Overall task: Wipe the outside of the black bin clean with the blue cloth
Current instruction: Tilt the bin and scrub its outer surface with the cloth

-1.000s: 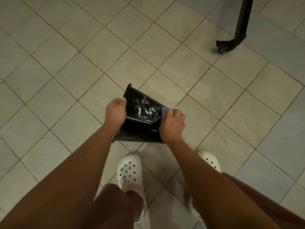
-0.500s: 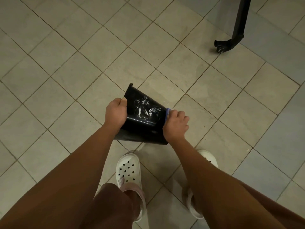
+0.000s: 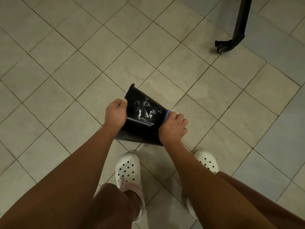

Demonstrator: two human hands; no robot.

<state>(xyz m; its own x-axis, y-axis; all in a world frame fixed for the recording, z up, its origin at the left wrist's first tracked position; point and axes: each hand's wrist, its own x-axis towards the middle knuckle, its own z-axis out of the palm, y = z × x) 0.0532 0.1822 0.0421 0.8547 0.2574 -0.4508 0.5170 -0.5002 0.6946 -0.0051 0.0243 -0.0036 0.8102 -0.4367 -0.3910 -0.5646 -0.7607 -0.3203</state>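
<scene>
The glossy black bin (image 3: pixel 140 129) is blotched with white smears (image 3: pixel 145 109), and a sliver of blue cloth (image 3: pixel 167 115) shows at its right edge. The floor (image 3: pixel 66 80) is pale grey-beige tile crossed by a diagonal grid of darker grout lines (bluer-grey far right, by the black stand leg (image 3: pixel 240 22)). Near, the white left clog (image 3: pixel 127 169) and white right clog (image 3: pixel 207 161) are dotted with dark holes, the left one with a dusty pink strap (image 3: pixel 130 186).

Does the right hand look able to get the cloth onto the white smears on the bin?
Probably yes. The right hand holds the blue cloth at the right edge of the black bin, beside the white smears; nothing lies between, and the left hand grips the opposite edge.
</scene>
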